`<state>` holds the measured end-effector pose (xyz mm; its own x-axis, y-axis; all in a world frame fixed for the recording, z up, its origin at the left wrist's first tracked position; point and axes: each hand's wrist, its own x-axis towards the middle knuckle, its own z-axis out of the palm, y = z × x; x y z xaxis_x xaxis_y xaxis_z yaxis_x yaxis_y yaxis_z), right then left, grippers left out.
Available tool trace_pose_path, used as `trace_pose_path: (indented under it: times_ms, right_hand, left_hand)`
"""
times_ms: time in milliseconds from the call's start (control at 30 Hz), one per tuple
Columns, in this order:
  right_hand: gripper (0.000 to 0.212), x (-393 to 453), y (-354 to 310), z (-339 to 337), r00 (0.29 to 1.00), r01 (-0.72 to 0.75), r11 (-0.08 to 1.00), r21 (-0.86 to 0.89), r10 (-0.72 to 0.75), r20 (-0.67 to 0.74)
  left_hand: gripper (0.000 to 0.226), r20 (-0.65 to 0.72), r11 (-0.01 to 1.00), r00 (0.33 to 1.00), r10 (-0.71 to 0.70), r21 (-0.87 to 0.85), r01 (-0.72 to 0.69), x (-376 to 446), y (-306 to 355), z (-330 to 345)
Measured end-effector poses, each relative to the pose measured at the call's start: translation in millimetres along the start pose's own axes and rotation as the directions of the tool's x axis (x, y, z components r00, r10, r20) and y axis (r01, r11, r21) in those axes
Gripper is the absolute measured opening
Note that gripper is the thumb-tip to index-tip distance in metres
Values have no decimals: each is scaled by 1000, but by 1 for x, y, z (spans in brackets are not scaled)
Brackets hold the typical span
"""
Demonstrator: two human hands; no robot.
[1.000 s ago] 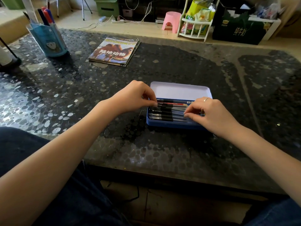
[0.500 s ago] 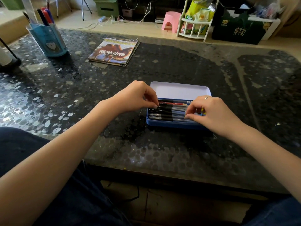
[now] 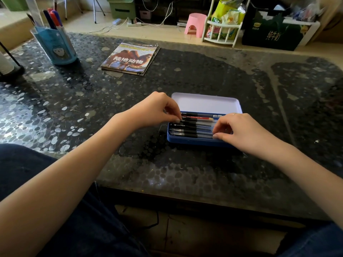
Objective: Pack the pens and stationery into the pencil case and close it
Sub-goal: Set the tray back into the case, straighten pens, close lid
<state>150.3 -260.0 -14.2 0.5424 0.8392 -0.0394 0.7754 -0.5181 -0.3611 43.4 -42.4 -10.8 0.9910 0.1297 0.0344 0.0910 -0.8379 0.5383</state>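
Blue tin pencil case sits mid-table on the dark pebble-patterned table, its pale lid open on the far side. Pens lie side by side within. Left hand has curled fingers pinching a pen at the case's left end. Right hand has curled fingers touching the pens at the right end. A magazine and a pen holder lie far left.

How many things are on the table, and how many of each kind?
Pencil case, lid open, pens inside: 1
Blue pen holder: 1
Magazine: 1
Hands, left hand and right hand, at the case: 2
Total: 3 things on the table, plus 2 hands. The pens overlap, so I can't count them exactly.
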Motion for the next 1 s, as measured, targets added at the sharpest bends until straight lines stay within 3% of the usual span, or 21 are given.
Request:
trace_pose_path:
  times_ms: [733,1000]
  right_hand:
    - [11,8,6,3,992,-118,960,254,127,-20]
    - [10,5,3,1,993,-100,961,256,114,-40]
  left_hand:
    - [10,45,1000,999,7,15,-8,1,-2,4]
    - [13,80,995,997,-22,-100,31,-1,-1,1]
